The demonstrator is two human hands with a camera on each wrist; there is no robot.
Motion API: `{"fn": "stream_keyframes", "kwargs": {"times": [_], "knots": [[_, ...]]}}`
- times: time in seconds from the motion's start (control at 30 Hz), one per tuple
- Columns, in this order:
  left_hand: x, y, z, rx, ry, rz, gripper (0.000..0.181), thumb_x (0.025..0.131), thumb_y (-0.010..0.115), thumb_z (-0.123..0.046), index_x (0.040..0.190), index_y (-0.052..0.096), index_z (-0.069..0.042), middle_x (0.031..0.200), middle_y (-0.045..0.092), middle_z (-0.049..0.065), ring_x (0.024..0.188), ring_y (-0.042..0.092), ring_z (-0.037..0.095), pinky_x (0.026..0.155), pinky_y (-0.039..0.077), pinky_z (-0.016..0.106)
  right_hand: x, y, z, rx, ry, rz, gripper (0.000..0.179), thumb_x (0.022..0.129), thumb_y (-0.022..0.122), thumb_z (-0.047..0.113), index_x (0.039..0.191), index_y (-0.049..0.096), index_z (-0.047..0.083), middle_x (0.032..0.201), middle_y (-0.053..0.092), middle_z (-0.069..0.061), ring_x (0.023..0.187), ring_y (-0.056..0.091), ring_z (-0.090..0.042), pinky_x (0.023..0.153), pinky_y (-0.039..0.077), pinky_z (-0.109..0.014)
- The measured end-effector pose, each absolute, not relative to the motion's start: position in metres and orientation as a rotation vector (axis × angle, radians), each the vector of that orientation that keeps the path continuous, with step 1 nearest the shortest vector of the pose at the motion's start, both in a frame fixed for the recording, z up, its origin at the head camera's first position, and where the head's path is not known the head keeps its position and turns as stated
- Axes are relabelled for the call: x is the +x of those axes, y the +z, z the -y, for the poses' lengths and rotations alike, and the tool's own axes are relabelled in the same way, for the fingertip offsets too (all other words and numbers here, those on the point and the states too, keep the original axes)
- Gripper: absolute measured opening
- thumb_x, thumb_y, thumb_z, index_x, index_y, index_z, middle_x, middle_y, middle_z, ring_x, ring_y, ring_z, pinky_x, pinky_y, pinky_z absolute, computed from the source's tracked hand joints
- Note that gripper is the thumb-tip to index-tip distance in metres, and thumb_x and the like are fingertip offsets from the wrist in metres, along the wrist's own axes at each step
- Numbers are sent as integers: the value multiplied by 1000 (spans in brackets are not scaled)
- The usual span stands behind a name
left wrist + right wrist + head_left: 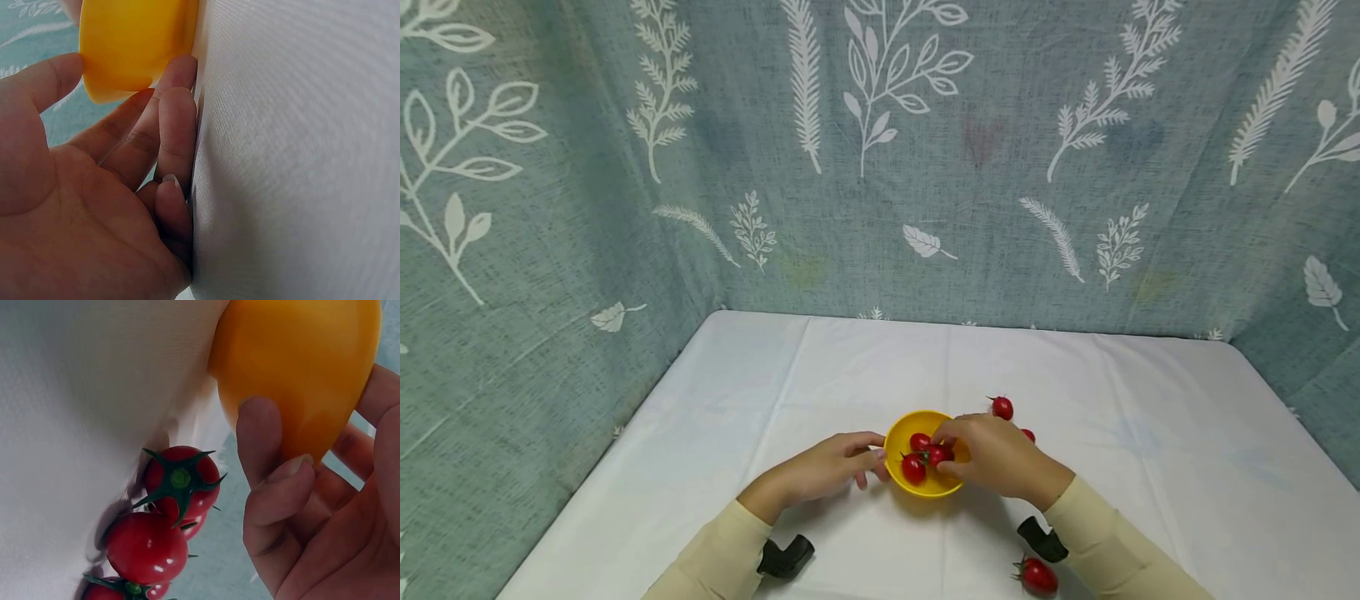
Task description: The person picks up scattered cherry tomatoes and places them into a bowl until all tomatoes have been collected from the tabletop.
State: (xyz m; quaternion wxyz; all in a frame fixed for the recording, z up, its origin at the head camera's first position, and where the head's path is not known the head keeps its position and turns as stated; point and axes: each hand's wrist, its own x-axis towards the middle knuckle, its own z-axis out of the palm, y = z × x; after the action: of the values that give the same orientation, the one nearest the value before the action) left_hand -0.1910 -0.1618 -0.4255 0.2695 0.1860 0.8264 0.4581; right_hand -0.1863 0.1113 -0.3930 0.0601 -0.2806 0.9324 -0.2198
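Observation:
A yellow bowl (897, 475) stands on the table with red cherry tomatoes (913, 468) inside it. My right hand (1000, 457) reaches over its right rim, thumb and index finger pinching a cherry tomato (938, 455) with a green stem. In the right wrist view, that hand's other fingers (261, 434) hang along the outside of the bowl (300, 356). On the left side, my left hand (827, 468) steadies the bowl, its thumb and extended fingertips against the wall. The left wrist view shows the lower fingers (176, 131) loosely bent beside the tabletop.
More cherry tomatoes lie on the white tablecloth (850, 367): one (1002, 407) behind the right hand, one (1028, 435) partly hidden by it, and another (1037, 577) near the right forearm. A leaf-patterned curtain (820, 233) surrounds the table's back and sides.

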Motion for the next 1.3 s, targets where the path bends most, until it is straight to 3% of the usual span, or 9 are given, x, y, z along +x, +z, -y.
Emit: {"fn": "stream_keyframes", "kwargs": {"times": [0.7, 0.93, 1.17, 1.3], "knots": [[-189, -422, 160, 508, 1246, -2222, 39, 105, 47, -41, 134, 58, -19, 107, 72, 1, 90, 60, 19, 84, 41, 37, -189, -397, -106, -827, -658, -2820, 23, 83, 82, 24, 103, 74, 16, 91, 71, 9, 84, 61, -10, 72, 52, -25], [-189, -423, 161, 501, 1238, -2227, 39, 105, 47, -43, 134, 59, -20, 107, 72, 0, 89, 60, 19, 84, 41, 36, -184, -390, -112, -798, -656, -2858, 23, 84, 81, 25, 105, 74, 17, 99, 73, 6, 88, 63, -10, 75, 56, -27], [-190, -423, 160, 501, 1226, -2240, 39, 104, 48, -44, 133, 59, -20, 106, 73, -1, 89, 61, 18, 85, 42, 36, -171, -383, -132, -781, -721, -2950, 26, 85, 80, 24, 110, 74, 19, 109, 73, 8, 102, 67, -12, 88, 57, -36], [-189, -422, 159, 498, 1235, -2238, 39, 105, 48, -42, 134, 59, -19, 107, 73, 0, 88, 60, 19, 84, 42, 37, -165, -382, -143, -846, -728, -3000, 28, 85, 81, 23, 111, 74, 18, 110, 73, 7, 99, 69, -14, 86, 57, -36]]}}
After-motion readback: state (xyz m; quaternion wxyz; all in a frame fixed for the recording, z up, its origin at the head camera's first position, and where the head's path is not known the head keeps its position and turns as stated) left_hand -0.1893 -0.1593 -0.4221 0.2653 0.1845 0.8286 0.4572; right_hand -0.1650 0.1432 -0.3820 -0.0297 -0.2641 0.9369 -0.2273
